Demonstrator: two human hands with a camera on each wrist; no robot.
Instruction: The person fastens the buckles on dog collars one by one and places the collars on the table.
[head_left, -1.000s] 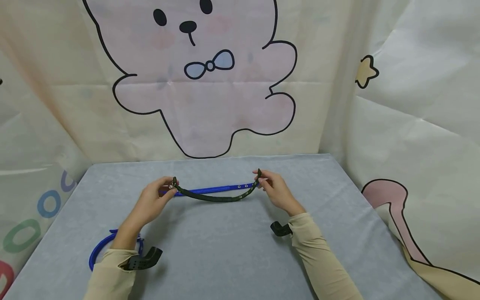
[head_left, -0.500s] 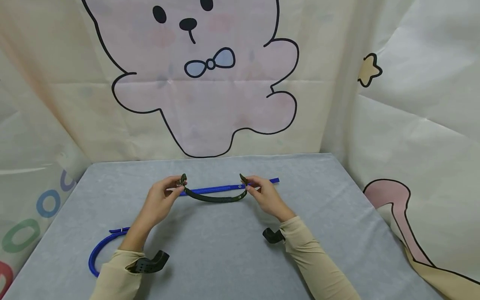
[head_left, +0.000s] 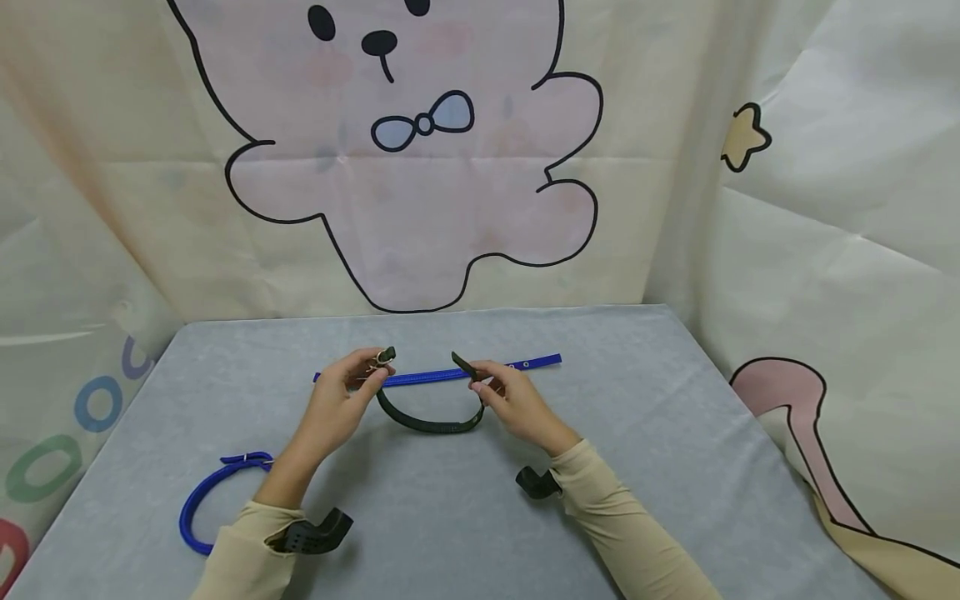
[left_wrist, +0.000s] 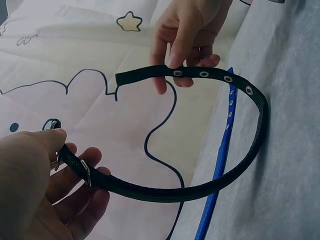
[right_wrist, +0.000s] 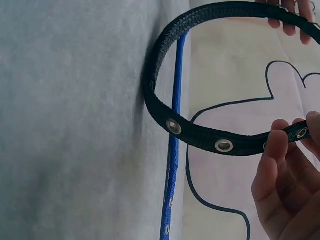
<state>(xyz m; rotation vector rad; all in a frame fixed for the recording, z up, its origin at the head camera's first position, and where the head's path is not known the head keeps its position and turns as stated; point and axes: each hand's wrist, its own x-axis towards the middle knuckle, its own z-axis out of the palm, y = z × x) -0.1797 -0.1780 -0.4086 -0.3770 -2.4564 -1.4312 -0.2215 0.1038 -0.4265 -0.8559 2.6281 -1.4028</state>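
Note:
A dark green collar [head_left: 431, 427] with metal eyelets hangs in a U between both hands above the table. My left hand [head_left: 339, 406] pinches its buckle end; in the left wrist view the metal buckle [left_wrist: 54, 125] and a keeper ring [left_wrist: 86, 172] show by the fingers. My right hand [head_left: 522, 408] pinches the strap near the free tip [left_wrist: 131, 76], among the eyelets [right_wrist: 224, 145]. Behind the hands, a blue collar [head_left: 427, 377] lies stretched straight on the table, partly hidden by them.
A second blue collar [head_left: 192, 508], fastened in a loop, lies at the left of the grey cloth-covered table [head_left: 450, 533], partly behind the left forearm. A printed fabric backdrop [head_left: 420, 208] rises at the table's far edge and both sides.
Both hands have moved toward each other, bending the green collar from a shallow arc into a deeper U. More of the blue collar's right end and the looped blue collar now shows.

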